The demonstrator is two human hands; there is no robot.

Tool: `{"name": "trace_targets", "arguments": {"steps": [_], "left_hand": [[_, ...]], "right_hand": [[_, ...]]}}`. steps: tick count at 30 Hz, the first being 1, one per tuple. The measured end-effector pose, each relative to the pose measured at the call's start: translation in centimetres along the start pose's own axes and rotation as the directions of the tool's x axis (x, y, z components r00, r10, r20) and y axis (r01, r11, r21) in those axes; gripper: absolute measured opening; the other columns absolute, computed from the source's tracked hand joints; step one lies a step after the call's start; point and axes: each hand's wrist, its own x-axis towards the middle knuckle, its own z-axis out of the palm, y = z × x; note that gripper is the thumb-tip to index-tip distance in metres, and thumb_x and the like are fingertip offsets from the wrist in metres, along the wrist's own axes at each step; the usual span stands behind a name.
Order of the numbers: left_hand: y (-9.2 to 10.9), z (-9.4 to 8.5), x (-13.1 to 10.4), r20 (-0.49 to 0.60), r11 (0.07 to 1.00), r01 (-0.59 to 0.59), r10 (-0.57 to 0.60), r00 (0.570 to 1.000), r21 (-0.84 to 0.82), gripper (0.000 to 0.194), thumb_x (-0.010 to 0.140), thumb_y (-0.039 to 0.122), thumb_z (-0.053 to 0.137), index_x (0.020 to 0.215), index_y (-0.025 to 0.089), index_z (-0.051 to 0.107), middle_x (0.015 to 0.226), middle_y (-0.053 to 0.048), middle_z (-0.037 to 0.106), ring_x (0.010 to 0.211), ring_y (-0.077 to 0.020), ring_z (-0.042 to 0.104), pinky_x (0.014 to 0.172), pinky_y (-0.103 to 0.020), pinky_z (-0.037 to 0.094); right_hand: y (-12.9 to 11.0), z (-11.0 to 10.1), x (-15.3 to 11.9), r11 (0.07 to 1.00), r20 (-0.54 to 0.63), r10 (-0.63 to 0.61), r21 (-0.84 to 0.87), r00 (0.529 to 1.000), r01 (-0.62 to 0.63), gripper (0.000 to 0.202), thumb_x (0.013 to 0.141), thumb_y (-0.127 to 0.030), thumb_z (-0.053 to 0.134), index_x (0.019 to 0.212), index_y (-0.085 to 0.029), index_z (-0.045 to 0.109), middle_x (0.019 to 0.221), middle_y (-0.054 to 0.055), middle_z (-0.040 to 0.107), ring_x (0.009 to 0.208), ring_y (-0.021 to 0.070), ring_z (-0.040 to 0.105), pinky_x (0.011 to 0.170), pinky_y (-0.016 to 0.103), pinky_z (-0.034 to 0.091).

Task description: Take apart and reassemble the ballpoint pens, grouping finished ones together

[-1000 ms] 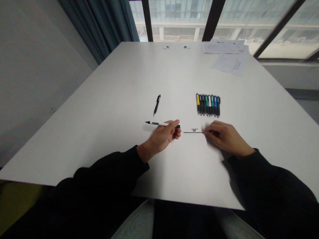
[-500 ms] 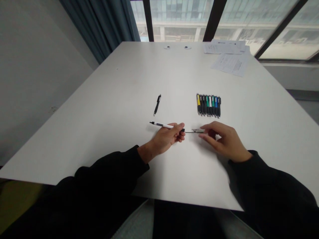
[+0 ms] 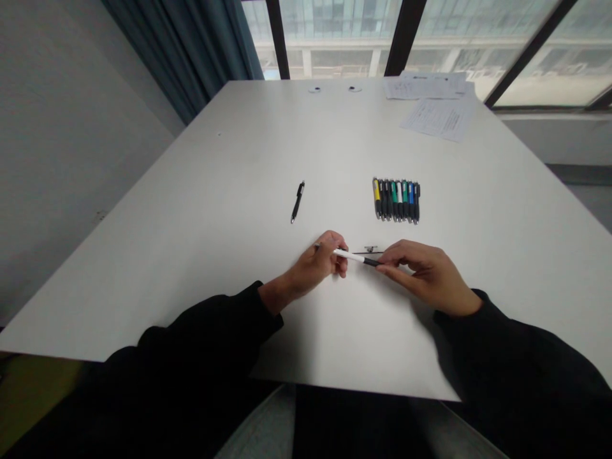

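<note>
White pen (image 3: 354, 256) spans both hands, left hand (image 3: 316, 265) and right hand (image 3: 423, 274) pinching its ends.

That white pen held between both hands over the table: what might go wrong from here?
The white pen is pinched only at its ends by the left hand and right hand, so it might slip. A small metal part and a thin rod lie loose just behind it; a nudge could send them rolling. The row of pens nearby could be scattered by a careless reach.
</note>
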Motion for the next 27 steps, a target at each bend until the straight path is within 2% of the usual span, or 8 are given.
{"name": "trace_targets", "arguments": {"steps": [2, 6, 9, 12, 15, 19, 22, 27], "left_hand": [[0.3, -0.7, 0.2, -0.056, 0.994, -0.028, 0.034, 0.998, 0.107, 0.032, 0.098, 0.05, 0.048, 0.091, 0.019, 0.054, 0.068, 0.002, 0.06, 0.061, -0.0122, 0.058, 0.061, -0.026, 0.047], [1.0, -1.3, -0.1, 0.001, 0.908, -0.066, 0.072, 0.997, 0.414, 0.022, 0.09, 0.037, 0.067, 0.089, 0.016, 0.062, 0.069, 0.001, 0.063, 0.064, -0.0113, 0.058, 0.062, -0.023, 0.045], [1.1, -1.1, -0.5, 0.059, 0.778, -0.189, 0.192, 0.98, 0.6, 0.018, 0.09, 0.034, 0.071, 0.089, 0.016, 0.068, 0.077, -0.001, 0.067, 0.068, -0.0118, 0.061, 0.064, -0.024, 0.046], [1.0, -1.1, -0.5, 0.131, 0.612, -0.303, 0.309, 0.942, 0.731, 0.01, 0.088, 0.027, 0.074, 0.086, 0.017, 0.071, 0.083, -0.002, 0.07, 0.072, -0.0119, 0.062, 0.069, -0.025, 0.048], [0.8, -1.5, -0.4, 0.201, 0.499, -0.371, 0.362, 0.91, 0.783, 0.008, 0.086, 0.024, 0.077, 0.088, 0.018, 0.073, 0.087, -0.002, 0.073, 0.079, -0.0142, 0.066, 0.077, -0.027, 0.05], [0.5, -1.8, -0.3, 0.26, 0.393, -0.428, 0.413, 0.873, 0.814, 0.012, 0.087, 0.021, 0.077, 0.098, 0.018, 0.074, 0.094, -0.004, 0.077, 0.09, -0.0173, 0.068, 0.085, -0.031, 0.052], [0.4, -1.9, -0.3, 0.253, 0.361, -0.422, 0.43, 0.867, 0.832, 0.013, 0.088, 0.019, 0.075, 0.1, 0.018, 0.073, 0.096, -0.004, 0.077, 0.091, -0.0178, 0.068, 0.086, -0.032, 0.053], [0.4, -2.0, -0.2, 0.22, 0.361, -0.381, 0.414, 0.884, 0.852, 0.011, 0.087, 0.017, 0.075, 0.098, 0.019, 0.073, 0.095, -0.003, 0.076, 0.089, -0.0167, 0.067, 0.083, -0.031, 0.052]], "right_hand": [[0.9, -0.8, -0.1, 1.0, 0.006, 0.015, -0.011, 1.0, -0.015, 0.008, 0.093, -0.029, 0.071, 0.093, -0.021, 0.071, 0.086, 0.005, 0.069, 0.074, 0.0171, 0.065, 0.067, 0.031, 0.052], [2.1, -1.8, -0.4, 0.994, 0.051, 0.089, -0.066, 0.995, -0.086, 0.012, 0.093, -0.032, 0.069, 0.092, -0.021, 0.071, 0.087, 0.006, 0.069, 0.073, 0.0177, 0.064, 0.066, 0.032, 0.052], [2.3, -1.8, -0.5, 0.982, 0.072, 0.133, -0.146, 0.988, -0.122, 0.013, 0.093, -0.032, 0.068, 0.092, -0.02, 0.072, 0.087, 0.006, 0.07, 0.071, 0.0178, 0.063, 0.063, 0.031, 0.05], [2.2, -1.7, -0.5, 0.969, 0.106, 0.124, -0.227, 0.987, -0.097, 0.012, 0.093, -0.031, 0.067, 0.094, -0.02, 0.072, 0.087, 0.006, 0.07, 0.072, 0.0185, 0.064, 0.064, 0.031, 0.05], [2.2, -1.8, -0.3, 0.956, 0.113, 0.115, -0.282, 0.987, -0.08, 0.011, 0.093, -0.029, 0.066, 0.094, -0.019, 0.072, 0.087, 0.007, 0.07, 0.07, 0.0182, 0.063, 0.065, 0.031, 0.049], [2.5, -1.9, -0.2, 0.943, 0.082, 0.122, -0.32, 0.989, -0.09, 0.01, 0.093, -0.027, 0.066, 0.092, -0.019, 0.072, 0.083, 0.005, 0.067, 0.065, 0.0165, 0.06, 0.062, 0.03, 0.047], [2.6, -1.9, -0.2, 0.939, 0.068, 0.123, -0.331, 0.99, -0.094, 0.009, 0.092, -0.026, 0.066, 0.093, -0.019, 0.072, 0.084, 0.005, 0.067, 0.066, 0.0167, 0.06, 0.063, 0.03, 0.046], [2.7, -2.0, -0.2, 0.938, 0.063, 0.133, -0.33, 0.989, -0.105, 0.011, 0.092, -0.028, 0.066, 0.093, -0.019, 0.072, 0.084, 0.005, 0.067, 0.067, 0.0171, 0.06, 0.063, 0.03, 0.047]]}}
